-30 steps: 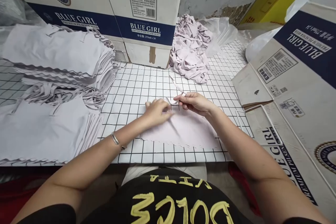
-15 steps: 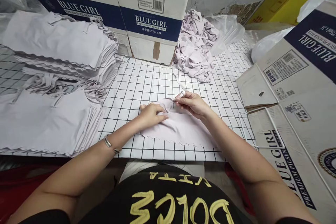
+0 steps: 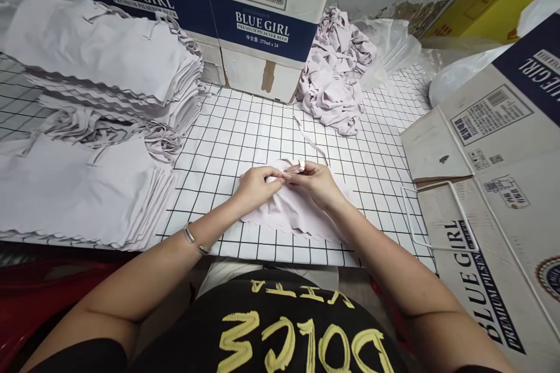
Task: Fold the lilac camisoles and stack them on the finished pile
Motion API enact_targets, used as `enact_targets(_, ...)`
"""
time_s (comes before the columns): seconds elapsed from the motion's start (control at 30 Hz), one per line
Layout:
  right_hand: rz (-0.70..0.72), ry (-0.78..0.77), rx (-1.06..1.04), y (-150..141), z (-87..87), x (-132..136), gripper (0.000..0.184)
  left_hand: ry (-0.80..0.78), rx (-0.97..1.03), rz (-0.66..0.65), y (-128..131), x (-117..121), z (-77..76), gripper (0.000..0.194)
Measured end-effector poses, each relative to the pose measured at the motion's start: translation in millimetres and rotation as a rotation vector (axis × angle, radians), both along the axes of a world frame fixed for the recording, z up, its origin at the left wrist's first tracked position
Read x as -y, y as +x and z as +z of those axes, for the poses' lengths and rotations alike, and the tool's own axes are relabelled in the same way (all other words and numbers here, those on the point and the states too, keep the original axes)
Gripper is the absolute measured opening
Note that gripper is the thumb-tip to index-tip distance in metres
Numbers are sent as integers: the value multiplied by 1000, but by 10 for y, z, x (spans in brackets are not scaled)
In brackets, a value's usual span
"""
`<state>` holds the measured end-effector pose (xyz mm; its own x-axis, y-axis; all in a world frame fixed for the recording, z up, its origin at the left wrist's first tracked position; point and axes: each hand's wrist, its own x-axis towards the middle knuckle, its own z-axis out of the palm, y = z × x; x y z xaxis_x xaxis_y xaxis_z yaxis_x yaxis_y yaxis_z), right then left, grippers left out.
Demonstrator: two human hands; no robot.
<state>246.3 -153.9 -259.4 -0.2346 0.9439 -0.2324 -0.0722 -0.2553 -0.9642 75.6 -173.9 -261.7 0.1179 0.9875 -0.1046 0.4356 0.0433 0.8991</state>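
Observation:
A pale lilac cloth pouch with a scalloped lower edge lies on the grid-patterned table in front of me. My left hand pinches its upper edge, fingers closed. My right hand meets it fingertip to fingertip, closed on the pouch's top and on a thin drawstring that trails away toward the far right. The pouch's top is bunched between both hands.
Stacks of flat pale pouches fill the left side, with another stack nearer me. A crumpled heap of pouches lies behind. Blue Girl cartons stand at the back and lie at the right. Clear plastic bags sit beyond.
Both hands have come together at the pouch's top edge, and the cloth has bunched up there. The camera has tilted slightly, shifting the scene.

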Motion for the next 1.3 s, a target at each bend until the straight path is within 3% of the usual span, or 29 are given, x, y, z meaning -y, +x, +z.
enact_targets(0.23,10,-18,-9,39,-95,35,27,35,8,-6,2,53,20,13)
enact_targets(0.5,62,31,-20,-8,-78,45,28,77,-21,-36,-27,52,18,15)
enact_targets(0.63,26,48,4,16,-64,19,38,2,-70,-151,-127,37,65,16)
enact_targets(0.77,28,156,40,58,-42,-18,39,-36,-198,-147,-201,47,75,10)
enact_targets(0.97,158,418,264,43,-96,4,26,44,-211,-161,-198,78,7,10)
enact_targets(1.17,246,515,527,52,-118,41,18,139,-453,-168,-197,99,-5,9)
enact_targets(1.3,307,574,645,41,-69,64,15,179,-499,-206,-191,114,-20,11)
